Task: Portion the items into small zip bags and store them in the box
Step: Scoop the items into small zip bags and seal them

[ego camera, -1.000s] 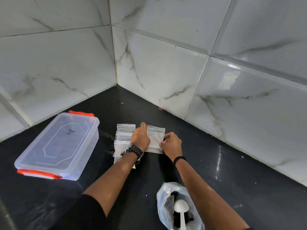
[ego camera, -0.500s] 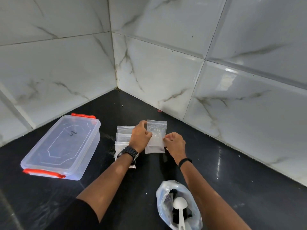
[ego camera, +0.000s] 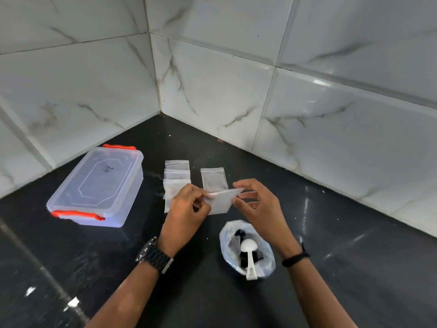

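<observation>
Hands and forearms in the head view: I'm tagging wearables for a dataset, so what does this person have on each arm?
The left hand has a chunky black link-style watch with a metal clasp at the wrist. The right hand has a thin black band at its wrist. Both forearms are bare; a dark sleeve edge may show at the bottom left, too cropped to confirm.

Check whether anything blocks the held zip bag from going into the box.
Yes: the box has its lid on, so it must come off first. Both hands pinch the zip bag; the countertop between bag and box looks bare.
</observation>
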